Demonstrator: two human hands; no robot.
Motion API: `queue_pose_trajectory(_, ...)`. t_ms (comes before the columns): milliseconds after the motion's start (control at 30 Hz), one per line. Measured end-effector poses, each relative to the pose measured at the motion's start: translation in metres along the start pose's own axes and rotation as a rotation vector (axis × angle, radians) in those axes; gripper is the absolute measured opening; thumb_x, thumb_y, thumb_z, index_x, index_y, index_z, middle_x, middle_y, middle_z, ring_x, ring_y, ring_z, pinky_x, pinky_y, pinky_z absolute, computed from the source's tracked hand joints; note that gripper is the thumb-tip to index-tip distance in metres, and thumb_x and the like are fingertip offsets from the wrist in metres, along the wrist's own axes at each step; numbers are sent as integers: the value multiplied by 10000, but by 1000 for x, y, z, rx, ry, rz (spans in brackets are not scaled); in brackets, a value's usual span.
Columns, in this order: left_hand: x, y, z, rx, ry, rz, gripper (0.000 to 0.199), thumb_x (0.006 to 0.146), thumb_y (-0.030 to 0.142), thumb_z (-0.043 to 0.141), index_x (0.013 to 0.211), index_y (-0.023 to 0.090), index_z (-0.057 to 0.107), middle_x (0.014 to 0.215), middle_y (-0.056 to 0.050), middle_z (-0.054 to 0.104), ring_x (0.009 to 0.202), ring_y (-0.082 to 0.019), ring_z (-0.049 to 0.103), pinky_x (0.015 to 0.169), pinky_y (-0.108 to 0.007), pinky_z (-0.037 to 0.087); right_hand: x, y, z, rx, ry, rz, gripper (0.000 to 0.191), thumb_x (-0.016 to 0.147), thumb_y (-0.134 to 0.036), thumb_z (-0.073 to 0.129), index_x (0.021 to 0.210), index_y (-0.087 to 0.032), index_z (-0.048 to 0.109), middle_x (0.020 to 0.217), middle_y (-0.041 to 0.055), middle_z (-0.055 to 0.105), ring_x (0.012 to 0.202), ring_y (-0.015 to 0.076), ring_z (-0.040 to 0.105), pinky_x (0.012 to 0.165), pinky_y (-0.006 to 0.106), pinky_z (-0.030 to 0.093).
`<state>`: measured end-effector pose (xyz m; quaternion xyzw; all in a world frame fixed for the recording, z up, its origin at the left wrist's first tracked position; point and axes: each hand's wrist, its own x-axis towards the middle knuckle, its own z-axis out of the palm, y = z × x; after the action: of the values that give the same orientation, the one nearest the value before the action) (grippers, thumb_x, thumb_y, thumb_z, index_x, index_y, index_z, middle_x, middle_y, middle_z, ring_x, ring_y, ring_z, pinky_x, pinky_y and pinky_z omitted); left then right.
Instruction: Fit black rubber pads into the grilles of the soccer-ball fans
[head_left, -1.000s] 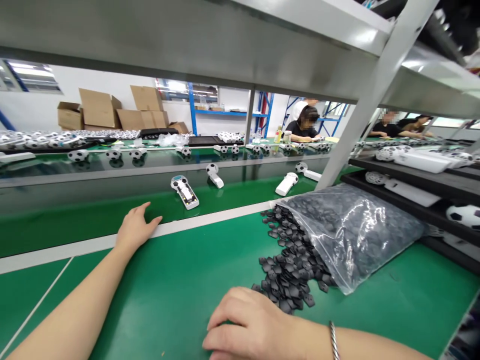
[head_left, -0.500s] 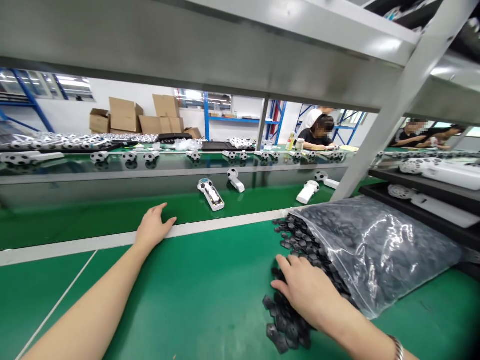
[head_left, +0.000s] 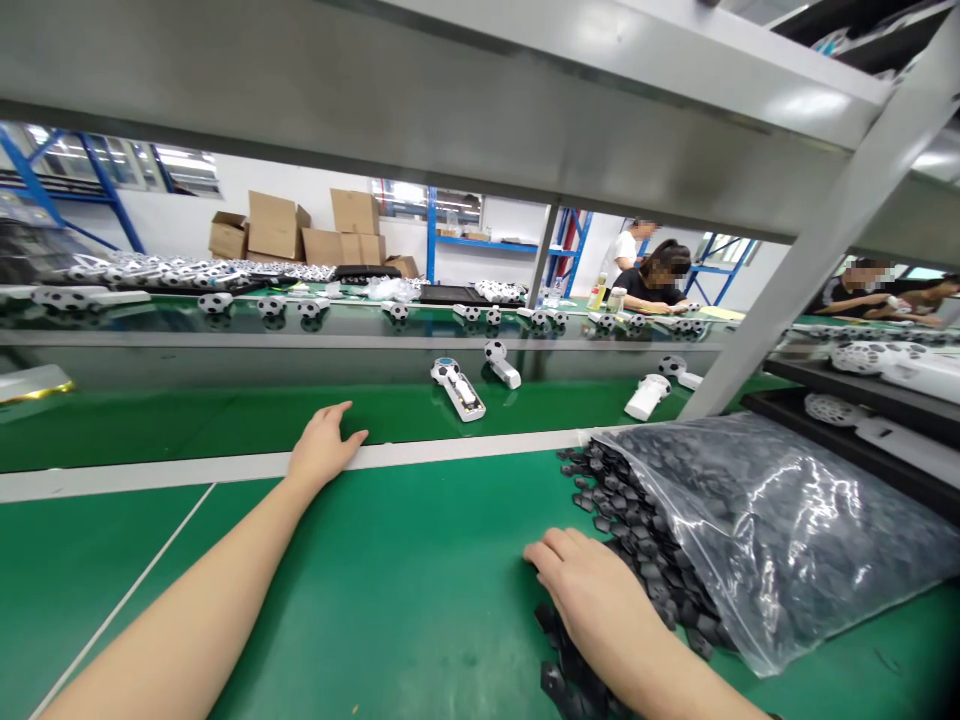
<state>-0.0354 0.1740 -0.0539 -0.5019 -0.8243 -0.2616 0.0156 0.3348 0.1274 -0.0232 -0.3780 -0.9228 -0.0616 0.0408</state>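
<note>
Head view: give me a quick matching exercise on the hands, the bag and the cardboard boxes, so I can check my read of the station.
Things
1. Left hand
2. Right hand
3. Plastic bag
4. Cardboard boxes

Places or states
A. Piled by the white wall
B. Over the loose black pieces
C. Clear, with dark contents showing through
D. At the pale strip, thumb spread from the fingers

Right pairs: 1-D, 2-B, 3-C, 4-A
</note>
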Motion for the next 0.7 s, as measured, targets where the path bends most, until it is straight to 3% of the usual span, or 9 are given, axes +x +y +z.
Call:
queue_pose_trajectory(367, 2, -2, 4, -38, -2, -5, 600, 766, 407, 516, 1305, 175, 393, 1271, -117, 446, 1000, -254, 570, 801, -334, 472, 1, 3, 4, 11, 34, -2, 168, 745, -39, 582, 810, -194, 592, 794, 20, 587, 700, 181, 548, 595, 287, 366)
queue_pose_trajectory(533, 2, -3, 5, -70, 13, -10, 582, 769, 398, 517, 1298, 183, 401, 1272, -109, 445, 1035, -253, 554, 809, -325, 471, 0, -2, 4, 165, 160, -153, 154, 779, -83, 556, 856, -214, 579, 784, 10, 589, 692, 163, 544, 592, 256, 399)
queue_pose_trajectory(700, 3, -5, 6, -119, 29, -20, 569, 776, 394, 509, 1289, 171, 407, 1258, -109, 455, 1002, -224, 569, 791, -297, 478, 0, -10, 6, 406, 101, -336, 266, 824, -85, 457, 1045, -206, 544, 873, 37, 616, 782, 143, 582, 668, 205, 459)
